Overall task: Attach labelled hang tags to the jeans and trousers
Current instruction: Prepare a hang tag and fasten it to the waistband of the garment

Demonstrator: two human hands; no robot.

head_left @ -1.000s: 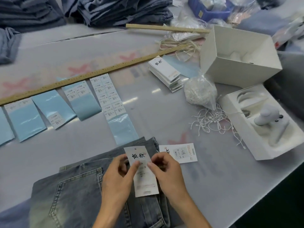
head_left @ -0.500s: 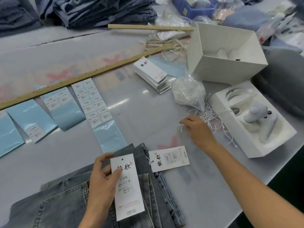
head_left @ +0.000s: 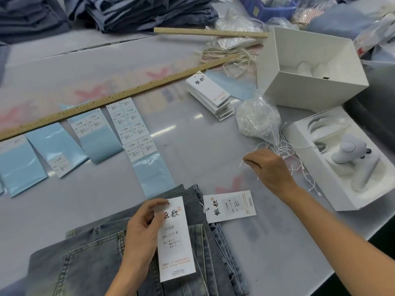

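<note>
Folded faded jeans (head_left: 89, 265) lie at the near edge of the table. Over them my left hand (head_left: 141, 233) holds a white labelled hang tag (head_left: 174, 242) by its left edge. A second hang tag (head_left: 230, 206) lies flat beside the jeans, tied to them by a string. My right hand (head_left: 269, 169) is out to the right, fingertips pinching a thin white string (head_left: 243, 162) from the loose white strings (head_left: 299, 165). A clear bag of strings (head_left: 256, 120) sits just beyond.
A stack of blank hang tags (head_left: 210, 92) lies mid-table. Sticker sheets on blue backing (head_left: 132, 127) line up below a long wooden ruler (head_left: 106, 99). Two open white boxes (head_left: 310, 67) stand at the right, one holding a white device (head_left: 348, 152). Piled jeans (head_left: 139, 11) fill the far edge.
My right hand left the tag, reached right to the loose strings and now pinches one. My left hand keeps the tag over the jeans.
</note>
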